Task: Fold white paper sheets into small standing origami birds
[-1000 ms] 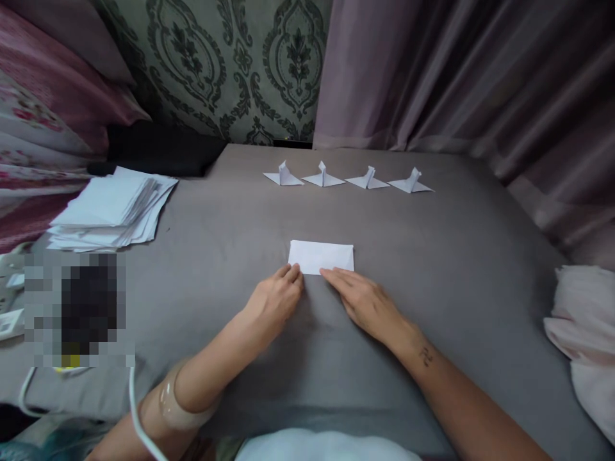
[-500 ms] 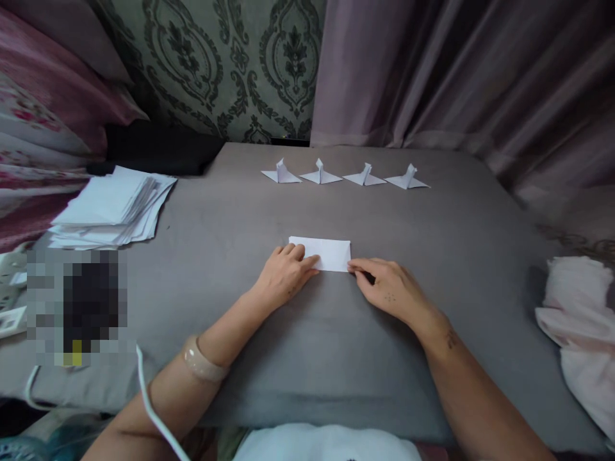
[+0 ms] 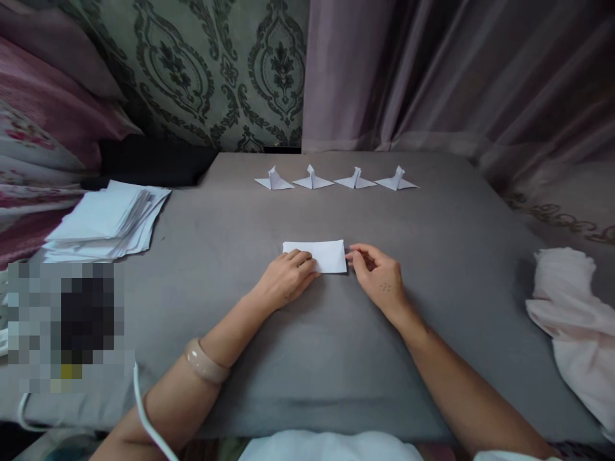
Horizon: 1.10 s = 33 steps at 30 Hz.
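Left hand (image 3: 286, 276), partly open, rests on folded white paper (image 3: 331, 257). Right hand (image 3: 383, 278), half-curled, grip unclear, has moved up beside its right edge.

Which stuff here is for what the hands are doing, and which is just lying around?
In use:
folded white paper, left hand on it, right hand at its right edge
probably the paper stack and four paper figures, also white

Just lying around, it seems:
black cloth
pale pink cloth
white cable
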### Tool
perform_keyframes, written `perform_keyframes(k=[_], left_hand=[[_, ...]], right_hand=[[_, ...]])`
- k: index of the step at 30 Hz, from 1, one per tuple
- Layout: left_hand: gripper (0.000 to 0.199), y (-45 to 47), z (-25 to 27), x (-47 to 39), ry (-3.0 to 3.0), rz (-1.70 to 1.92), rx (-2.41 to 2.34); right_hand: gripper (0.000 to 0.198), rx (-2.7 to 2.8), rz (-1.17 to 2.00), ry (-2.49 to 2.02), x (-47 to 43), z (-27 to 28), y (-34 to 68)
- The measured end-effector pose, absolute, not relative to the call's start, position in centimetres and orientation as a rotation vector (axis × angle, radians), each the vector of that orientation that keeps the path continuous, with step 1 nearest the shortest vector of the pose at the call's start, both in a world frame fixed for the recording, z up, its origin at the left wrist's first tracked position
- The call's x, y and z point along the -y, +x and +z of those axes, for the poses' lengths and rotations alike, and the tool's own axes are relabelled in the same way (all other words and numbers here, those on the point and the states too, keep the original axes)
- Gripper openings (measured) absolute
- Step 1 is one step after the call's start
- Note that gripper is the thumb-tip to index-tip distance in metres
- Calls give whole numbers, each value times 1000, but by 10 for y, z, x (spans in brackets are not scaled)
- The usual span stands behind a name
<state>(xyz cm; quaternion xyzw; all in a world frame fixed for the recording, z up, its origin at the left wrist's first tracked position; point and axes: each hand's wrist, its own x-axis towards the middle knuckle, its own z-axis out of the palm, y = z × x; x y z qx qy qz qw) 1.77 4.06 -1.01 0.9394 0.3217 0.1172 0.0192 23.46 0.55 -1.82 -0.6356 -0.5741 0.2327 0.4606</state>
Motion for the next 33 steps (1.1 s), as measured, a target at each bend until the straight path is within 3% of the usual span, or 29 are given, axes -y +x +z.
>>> perform_keyframes(k=[6, 14, 19, 27, 30, 33], left_hand=[[31, 13, -9, -45, 2807, 422, -926], [30, 6, 7, -27, 2727, 317, -936], [32, 0, 9, -26, 2651, 281, -1046], [34, 4, -5, -33, 2801, 373, -1056], [36, 8, -11, -38, 2795, 477, -1033], [41, 9, -15, -42, 2759, 558, -989]], right_hand=[[23, 1637, 436, -1480, -3, -16, 231], [48, 2318, 493, -1183, 9, -12, 211], [49, 2491, 390, -1183, 8, -6, 214], [27, 2038, 450, -1548, -2, -12, 237], [36, 1745, 406, -1597, -20, -22, 245], [46, 1852, 383, -1584, -32, -27, 243]])
